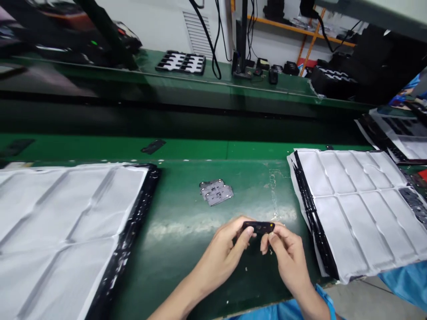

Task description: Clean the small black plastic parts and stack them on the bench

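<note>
Between my two hands is a small, flat black part (258, 227) with a yellow spot near its right end; its exact kind does not show. My left hand (225, 253) pinches its left end with the thumb on top. At the right end, my right hand (288, 253) grips it between thumb and fingers. Both hands are just above the green table, near its front edge. Beyond them lies a small pile of thin grey plates (216, 192) with cutouts.
A stack of white-lined black trays (76, 213) fills the left side; another tray stack (353, 195) stands on the right, with a dark part (415, 205) in one compartment. A dark plate (153, 146) lies on the green strip behind. A raised shelf (213, 84) runs across the back.
</note>
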Motion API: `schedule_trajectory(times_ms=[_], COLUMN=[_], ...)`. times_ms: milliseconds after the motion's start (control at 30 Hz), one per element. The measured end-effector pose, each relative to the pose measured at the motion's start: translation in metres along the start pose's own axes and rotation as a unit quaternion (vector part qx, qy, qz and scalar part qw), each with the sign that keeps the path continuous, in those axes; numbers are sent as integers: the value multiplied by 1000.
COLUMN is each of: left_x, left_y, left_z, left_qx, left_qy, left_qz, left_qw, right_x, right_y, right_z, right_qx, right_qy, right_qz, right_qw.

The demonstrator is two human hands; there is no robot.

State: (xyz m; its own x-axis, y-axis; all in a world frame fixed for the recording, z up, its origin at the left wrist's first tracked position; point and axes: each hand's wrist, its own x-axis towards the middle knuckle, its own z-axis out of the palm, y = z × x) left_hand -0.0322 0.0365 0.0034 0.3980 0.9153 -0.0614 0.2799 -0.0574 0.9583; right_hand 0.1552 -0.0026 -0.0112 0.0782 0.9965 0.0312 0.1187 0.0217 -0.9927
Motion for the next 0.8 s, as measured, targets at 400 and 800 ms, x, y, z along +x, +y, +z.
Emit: schedule_trajectory(times_ms=[400, 800], left_x=[-6, -8], left_y=[12, -1], left_z=[18, 15], left_qx=[-176, -133], left_qy=[7, 39], left_qz=[-62, -43], left_qw=[982, 989], right_x=[9, 14], right_y=[-14, 10], right_z=[-19, -30], right_qx=[-114, -239], right_qy=[42, 40], right_qz=[-119, -149], right_qw=[986, 959])
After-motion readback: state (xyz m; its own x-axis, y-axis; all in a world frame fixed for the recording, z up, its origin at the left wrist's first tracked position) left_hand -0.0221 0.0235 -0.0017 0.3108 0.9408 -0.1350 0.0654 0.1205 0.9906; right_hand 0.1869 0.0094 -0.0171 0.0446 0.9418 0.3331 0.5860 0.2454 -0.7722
